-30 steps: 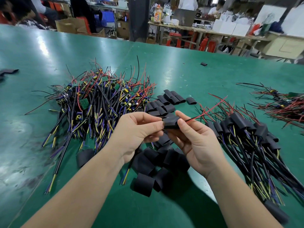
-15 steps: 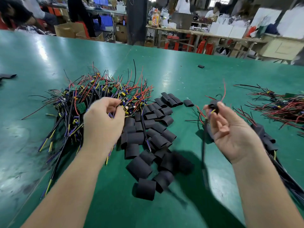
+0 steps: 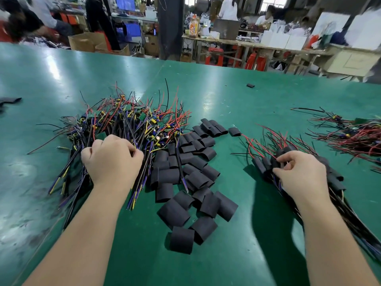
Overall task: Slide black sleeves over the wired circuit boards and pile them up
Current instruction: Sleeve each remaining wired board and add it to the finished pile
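A tangled pile of bare wired circuit boards [image 3: 127, 126], with green boards and red, black, yellow and blue leads, lies at the left. My left hand [image 3: 111, 159] sits on its near side, fingers curled into the wires and gripping one bundle. Several loose black sleeves [image 3: 185, 182] are scattered in the middle. At the right lies the pile of sleeved boards [image 3: 260, 164], their leads trailing toward me. My right hand [image 3: 301, 172] rests on top of that pile, its fingers pinching a sleeved board [image 3: 275, 162] against the others.
The green table [image 3: 226, 104] stretches far back. Another bundle of red and black wires [image 3: 350, 135] lies at the far right. One stray sleeve [image 3: 250, 85] sits farther back, and a flat black piece [image 3: 10, 99] at the left edge. People and benches stand beyond the table.
Both hands held one board with its sleeve at the centre. My right hand then carried it right and lowered it onto the sleeved pile. My left hand moved left into the bare boards.
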### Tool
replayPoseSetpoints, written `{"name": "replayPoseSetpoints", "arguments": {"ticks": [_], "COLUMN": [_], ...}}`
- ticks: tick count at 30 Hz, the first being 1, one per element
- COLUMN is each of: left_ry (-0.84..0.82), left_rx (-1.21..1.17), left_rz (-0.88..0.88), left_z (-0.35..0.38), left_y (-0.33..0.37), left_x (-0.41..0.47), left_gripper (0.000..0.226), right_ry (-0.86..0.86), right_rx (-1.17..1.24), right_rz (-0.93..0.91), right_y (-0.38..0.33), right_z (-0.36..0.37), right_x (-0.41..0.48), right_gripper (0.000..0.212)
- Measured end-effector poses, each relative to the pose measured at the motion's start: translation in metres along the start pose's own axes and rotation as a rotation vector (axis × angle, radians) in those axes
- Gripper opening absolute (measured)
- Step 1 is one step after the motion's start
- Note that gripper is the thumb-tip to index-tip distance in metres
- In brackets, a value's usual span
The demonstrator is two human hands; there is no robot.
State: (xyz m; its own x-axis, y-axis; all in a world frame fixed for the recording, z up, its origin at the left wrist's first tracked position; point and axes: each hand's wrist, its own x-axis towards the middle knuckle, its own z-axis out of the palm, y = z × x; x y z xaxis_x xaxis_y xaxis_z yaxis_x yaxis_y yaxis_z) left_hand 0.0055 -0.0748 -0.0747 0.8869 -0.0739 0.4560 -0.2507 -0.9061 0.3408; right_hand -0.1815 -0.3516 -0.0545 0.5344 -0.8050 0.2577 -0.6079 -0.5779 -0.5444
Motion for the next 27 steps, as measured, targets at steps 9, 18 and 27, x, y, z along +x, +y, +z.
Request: {"name": "replayPoseSetpoints", "arguments": {"ticks": [9,18,27], "left_ry": [-0.248,-1.179,-1.105], "left_rx": [-1.632,-1.138,-1.137], "left_rz": [-0.276,0.557,0.386], "left_z": [-0.04,-0.04,-0.037], "left_y": [0.025,0.056,0.054], "left_x": [-0.004,-0.058,-0.05], "left_gripper": [0.017,0.003,0.03], "right_ry": [-0.033,-0.847,-0.847], "right_rx": [0.475,1.416,1.448], "right_rz": [-0.087,0.222,0.069], "right_y": [-0.035,-0.069,-0.072], "right_z": [0.012,0.021,0.009], "right_x": [-0.027,-0.047,-0.054], "right_gripper": [0.015,0.046,0.025]}}
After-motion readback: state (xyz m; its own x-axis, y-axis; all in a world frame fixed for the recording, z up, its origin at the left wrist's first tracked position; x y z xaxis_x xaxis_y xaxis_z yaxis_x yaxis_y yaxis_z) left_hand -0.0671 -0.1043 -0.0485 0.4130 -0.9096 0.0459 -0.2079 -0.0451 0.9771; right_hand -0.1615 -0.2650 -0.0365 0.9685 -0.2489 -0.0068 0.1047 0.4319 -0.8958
